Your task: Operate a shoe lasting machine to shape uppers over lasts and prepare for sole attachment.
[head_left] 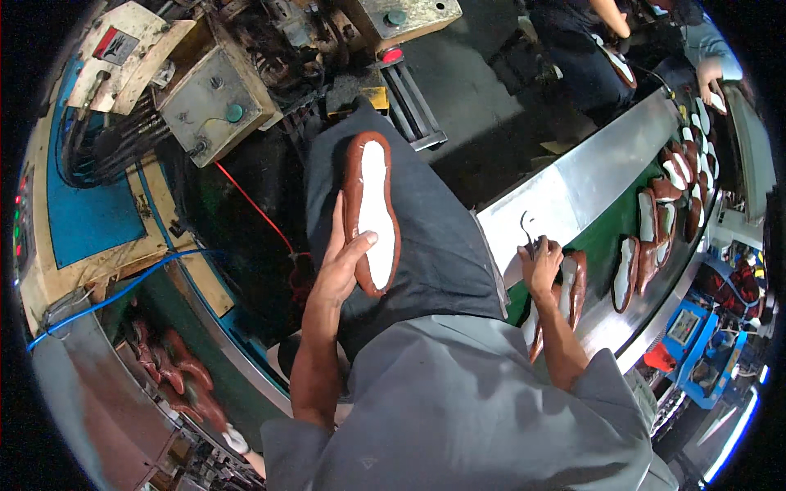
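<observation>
My left hand (pixel 334 272) grips a brown shoe (pixel 372 214) whose white underside faces up, with the thumb pressed on the white part. The shoe lies over my dark-clad lap, toe end pointing away. Off to the right, my right hand (pixel 540 266) is closed around a thin dark hooked tool (pixel 525 221), its curved tip standing out above the fingers. That hand is over the edge of a metal-sided conveyor, beside brown shoes (pixel 574 286) lying there. My right forearm partly hides one of them.
Several more brown shoes with white undersides (pixel 626 274) line the green conveyor (pixel 604 225) on the right. Co-workers' hands (pixel 709 75) show at the upper right. Machine control boxes (pixel 219 105) stand at upper left. Brown shoes (pixel 188 360) and a white-covered hand (pixel 236 440) are lower left.
</observation>
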{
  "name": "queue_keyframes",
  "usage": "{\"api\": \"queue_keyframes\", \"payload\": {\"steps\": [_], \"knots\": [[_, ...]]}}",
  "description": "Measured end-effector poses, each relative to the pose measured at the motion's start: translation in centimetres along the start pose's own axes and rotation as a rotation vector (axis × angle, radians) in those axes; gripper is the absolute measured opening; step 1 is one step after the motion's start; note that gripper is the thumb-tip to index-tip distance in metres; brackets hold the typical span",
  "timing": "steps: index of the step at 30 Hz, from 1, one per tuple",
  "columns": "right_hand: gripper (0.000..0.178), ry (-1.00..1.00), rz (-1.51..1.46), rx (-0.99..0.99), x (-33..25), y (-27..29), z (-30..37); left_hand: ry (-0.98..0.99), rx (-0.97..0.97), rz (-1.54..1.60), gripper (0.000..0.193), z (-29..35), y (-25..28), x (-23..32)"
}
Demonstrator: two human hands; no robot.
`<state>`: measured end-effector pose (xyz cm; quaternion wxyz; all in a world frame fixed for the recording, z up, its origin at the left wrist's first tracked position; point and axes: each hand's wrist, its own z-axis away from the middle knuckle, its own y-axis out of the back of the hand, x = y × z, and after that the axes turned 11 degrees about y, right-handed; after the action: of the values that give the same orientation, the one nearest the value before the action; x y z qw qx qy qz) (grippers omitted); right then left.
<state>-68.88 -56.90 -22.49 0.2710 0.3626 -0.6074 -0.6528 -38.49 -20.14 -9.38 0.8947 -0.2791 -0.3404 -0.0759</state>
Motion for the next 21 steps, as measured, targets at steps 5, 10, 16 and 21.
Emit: {"api": "queue_keyframes", "payload": {"steps": [5,10,16,21], "knots": [[0.056,-0.041,-0.166,0.018,3.6,-1.0,1.4,0.037,0.036,-0.042,0.095,-0.7,-0.2,-0.7],[0.042,-0.766,-1.612,-0.186,-3.1,4.7,-5.3,0.049,0.017,0.08,0.089,-0.8,0.3,-0.6],[0.048,0.526,-0.804,-0.197,-23.4,12.6,-16.7,0.02,0.161,-0.071,0.084,-1.2,-1.1,-0.7],[0.028,0.713,-0.422,-0.252,-31.1,8.1,-21.1,-0.018,0.221,-0.257,0.082,-1.4,-1.2,-1.5]]}}
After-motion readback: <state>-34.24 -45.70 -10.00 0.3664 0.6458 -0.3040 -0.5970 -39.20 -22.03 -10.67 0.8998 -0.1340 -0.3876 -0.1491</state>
